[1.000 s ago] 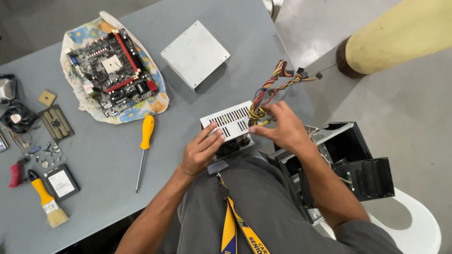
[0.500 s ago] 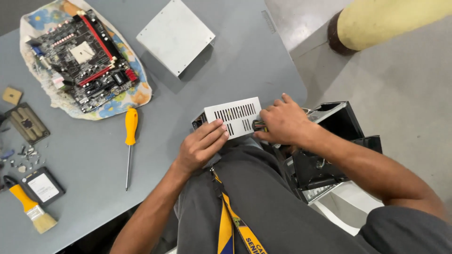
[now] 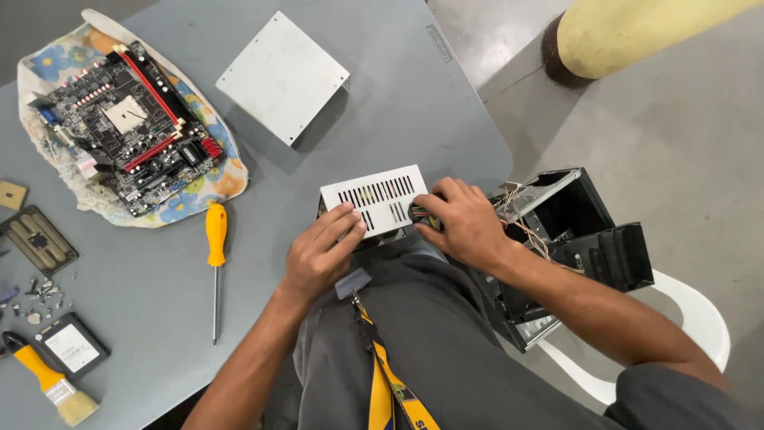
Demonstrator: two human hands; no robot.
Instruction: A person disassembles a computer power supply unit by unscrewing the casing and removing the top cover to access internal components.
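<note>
A silver vented power supply box (image 3: 376,197) rests at the near edge of the grey table (image 3: 398,103), close to my lap. My left hand (image 3: 320,251) presses on its near left side, fingers flat on the vented face. My right hand (image 3: 461,223) grips its right end, where the bundle of coloured wires (image 3: 422,213) leaves the box; most of the bundle is hidden under the hand.
A black computer case (image 3: 573,239) sits on a white chair (image 3: 700,318) at my right. On the table lie a metal cover plate (image 3: 282,76), a motherboard (image 3: 127,127) on a cloth, a yellow screwdriver (image 3: 215,255), a brush (image 3: 52,382), a small drive (image 3: 72,346) and several screws.
The wire bundle that stood up to the right of the box is now gathered under my right hand. The box has shifted slightly nearer to me.
</note>
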